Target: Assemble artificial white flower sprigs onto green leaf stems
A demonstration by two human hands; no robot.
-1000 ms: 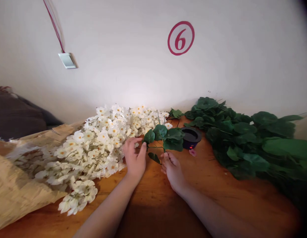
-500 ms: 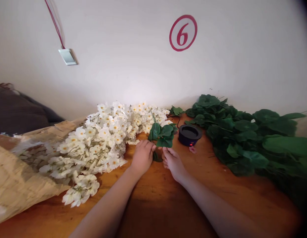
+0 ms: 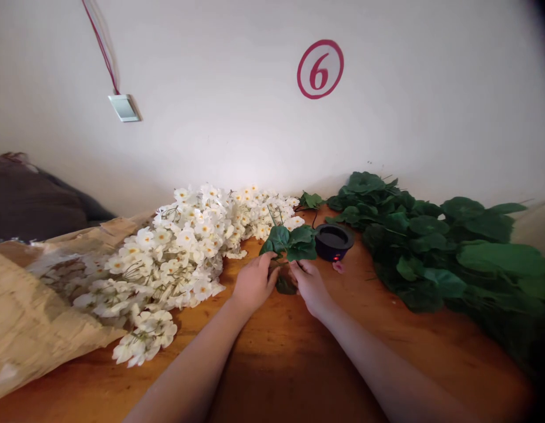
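Between my two hands is a small sprig of green artificial leaves (image 3: 294,239), its leaves spread above my fingers and one darker leaf hanging below. My left hand (image 3: 255,281) pinches it from the left side, thumb and fingers closed. From the right, my right hand (image 3: 311,285) grips it with closed fingers near the base of the leaves. The exact spot each hand holds is partly hidden by the fingers and leaves. Just behind my right hand stands a round black pot (image 3: 333,239) with a lit red light, and a small pink flower (image 3: 338,267) lies in front of it.
White artificial flowers (image 3: 184,241) are heaped on the left, partly in brown paper wrapping (image 3: 39,317). A large pile of green leaves (image 3: 431,235) covers the right side. All lie on a wooden table (image 3: 290,364) against a wall with a switch (image 3: 125,108).
The leaf sprig has turned and spread a little between my hands, with the lower leaf showing more. My left fingers have opened slightly around it. The view has shifted slightly.
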